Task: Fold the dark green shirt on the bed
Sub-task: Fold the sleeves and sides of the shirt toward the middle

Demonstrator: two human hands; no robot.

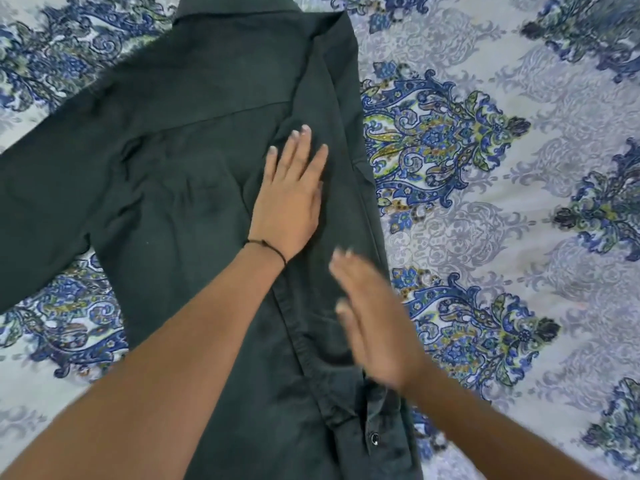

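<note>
The dark green shirt (pixel 180 161) lies back-up on the bed, collar at the top. Its right side and right sleeve are folded inward over the back, the buttoned cuff (pixel 375 434) lying near the bottom. The left sleeve (pixel 41 202) stretches out flat to the left. My left hand (pixel 292 195) rests flat, fingers apart, on the folded sleeve near mid-shirt; a thin black thread circles its wrist. My right hand (pixel 372 320) is blurred, fingers straight, over the folded sleeve lower down, holding nothing.
The bedsheet (pixel 485 220) is pale grey with blue and green paisley patches and spreads wide on the right of the shirt. More sheet shows at the lower left under the outstretched sleeve.
</note>
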